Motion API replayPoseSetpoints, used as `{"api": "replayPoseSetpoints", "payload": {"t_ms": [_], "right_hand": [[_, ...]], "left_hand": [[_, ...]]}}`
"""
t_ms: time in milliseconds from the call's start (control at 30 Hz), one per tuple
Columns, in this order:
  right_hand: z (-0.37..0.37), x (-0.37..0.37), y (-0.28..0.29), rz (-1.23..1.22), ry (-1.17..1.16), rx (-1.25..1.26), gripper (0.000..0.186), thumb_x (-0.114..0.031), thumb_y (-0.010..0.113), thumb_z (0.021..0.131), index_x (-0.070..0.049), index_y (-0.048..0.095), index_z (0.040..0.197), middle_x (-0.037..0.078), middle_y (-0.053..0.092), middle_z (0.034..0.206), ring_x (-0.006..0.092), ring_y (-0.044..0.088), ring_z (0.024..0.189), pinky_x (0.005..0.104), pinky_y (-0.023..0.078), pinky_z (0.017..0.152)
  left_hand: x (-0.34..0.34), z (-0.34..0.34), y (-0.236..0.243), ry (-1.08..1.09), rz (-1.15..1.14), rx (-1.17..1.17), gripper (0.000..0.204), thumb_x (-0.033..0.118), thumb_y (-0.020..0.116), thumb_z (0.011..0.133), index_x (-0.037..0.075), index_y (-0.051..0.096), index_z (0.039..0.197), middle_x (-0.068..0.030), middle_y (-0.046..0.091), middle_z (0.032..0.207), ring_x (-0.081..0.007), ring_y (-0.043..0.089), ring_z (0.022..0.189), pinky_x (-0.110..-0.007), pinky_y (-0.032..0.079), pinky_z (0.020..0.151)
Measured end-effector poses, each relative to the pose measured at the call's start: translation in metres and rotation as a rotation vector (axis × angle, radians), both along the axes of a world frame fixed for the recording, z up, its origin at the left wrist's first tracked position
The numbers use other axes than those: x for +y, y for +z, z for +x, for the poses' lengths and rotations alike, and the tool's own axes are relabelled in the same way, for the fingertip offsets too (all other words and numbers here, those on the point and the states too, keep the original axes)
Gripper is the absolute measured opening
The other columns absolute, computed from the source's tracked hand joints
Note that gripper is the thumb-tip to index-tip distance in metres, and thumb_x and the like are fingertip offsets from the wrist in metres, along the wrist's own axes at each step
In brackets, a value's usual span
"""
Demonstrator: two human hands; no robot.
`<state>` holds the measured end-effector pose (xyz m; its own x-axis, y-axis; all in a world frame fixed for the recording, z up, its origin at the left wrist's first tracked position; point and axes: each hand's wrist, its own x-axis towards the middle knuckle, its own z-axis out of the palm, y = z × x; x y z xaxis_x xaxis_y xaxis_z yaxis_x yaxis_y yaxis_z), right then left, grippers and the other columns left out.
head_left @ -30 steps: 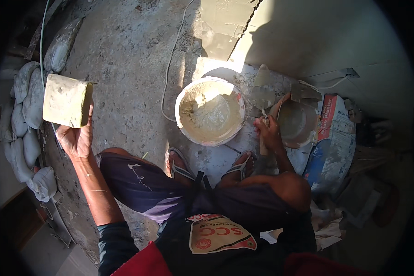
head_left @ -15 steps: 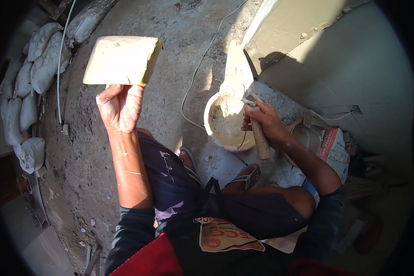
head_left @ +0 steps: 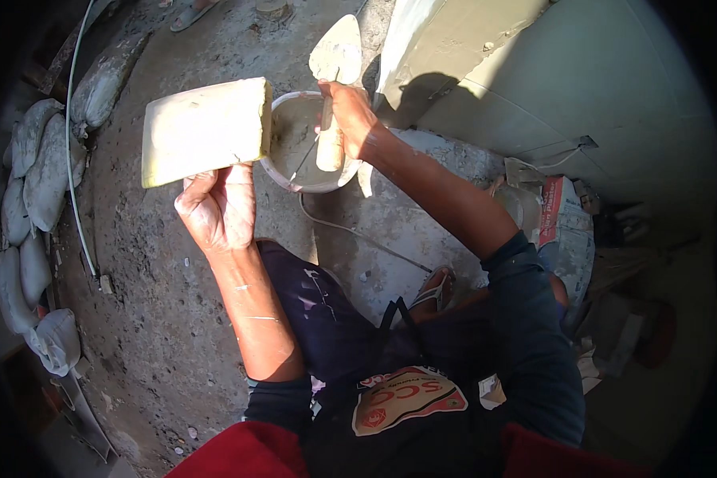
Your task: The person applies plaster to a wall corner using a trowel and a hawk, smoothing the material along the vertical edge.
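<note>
My left hand point(head_left: 225, 209) is closed under a pale rectangular plastering hawk point(head_left: 203, 131), its face bright in the sun and its right edge crusted with plaster. My right hand point(head_left: 347, 111) grips the wooden handle of a trowel point(head_left: 336, 52). The trowel's pointed blade, coated in plaster, points away from me beyond the bucket's far rim. Below that hand stands a round bucket point(head_left: 277, 177) with wet grey plaster inside. Part of the bucket's left side is hidden behind the hawk.
White filled sacks point(head_left: 52, 171) are piled along the left beside a thin pale hose point(head_left: 73, 143). A smooth wall point(head_left: 597, 88) rises on the right, with a printed paper bag point(head_left: 567, 231) near its foot. A cable point(head_left: 366, 237) crosses the floor before my feet.
My right hand has swung left and away from me, and the trowel now sits nearer the hawk. The hawk has tilted slightly. The whole view has shifted.
</note>
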<state>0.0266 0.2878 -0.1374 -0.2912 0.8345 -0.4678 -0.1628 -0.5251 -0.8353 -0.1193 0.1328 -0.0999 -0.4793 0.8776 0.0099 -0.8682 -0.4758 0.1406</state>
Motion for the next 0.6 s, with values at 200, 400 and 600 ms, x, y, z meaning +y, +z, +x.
{"api": "replayPoseSetpoints", "payload": {"t_ms": [200, 400, 600], "right_hand": [[-0.048, 0.008, -0.071, 0.075, -0.111, -0.192, 0.043, -0.032, 0.061, 0.085, 0.006, 0.060, 0.106, 0.015, 0.060, 0.092, 0.0222, 0.060, 0.078, 0.0410, 0.049, 0.066], [0.001, 0.024, -0.084, 0.459, 0.291, -0.518, 0.050, -0.041, 0.064, 0.083, 0.007, 0.062, 0.097, 0.018, 0.067, 0.088, 0.0278, 0.066, 0.080, 0.0422, 0.051, 0.072], [0.153, 0.009, -0.029, 0.778, 0.998, -0.825, 0.039, -0.036, 0.058, 0.091, 0.002, 0.057, 0.101, 0.021, 0.060, 0.087, 0.0337, 0.063, 0.083, 0.0442, 0.047, 0.074]], "left_hand": [[0.015, 0.010, -0.003, -0.056, 0.023, -0.014, 0.050, -0.017, 0.050, 0.075, -0.011, 0.048, 0.125, -0.0212, 0.053, 0.128, -0.0325, 0.050, 0.122, -0.056, 0.037, 0.108], [0.028, 0.035, -0.007, -0.090, 0.065, 0.008, 0.045, -0.015, 0.050, 0.081, -0.009, 0.048, 0.125, -0.0197, 0.056, 0.124, -0.0304, 0.052, 0.120, -0.055, 0.034, 0.110], [0.010, 0.021, -0.004, -0.041, -0.211, 0.199, 0.066, -0.018, 0.046, 0.073, -0.009, 0.037, 0.137, -0.0208, 0.044, 0.141, -0.0329, 0.039, 0.134, -0.055, 0.026, 0.115]]}}
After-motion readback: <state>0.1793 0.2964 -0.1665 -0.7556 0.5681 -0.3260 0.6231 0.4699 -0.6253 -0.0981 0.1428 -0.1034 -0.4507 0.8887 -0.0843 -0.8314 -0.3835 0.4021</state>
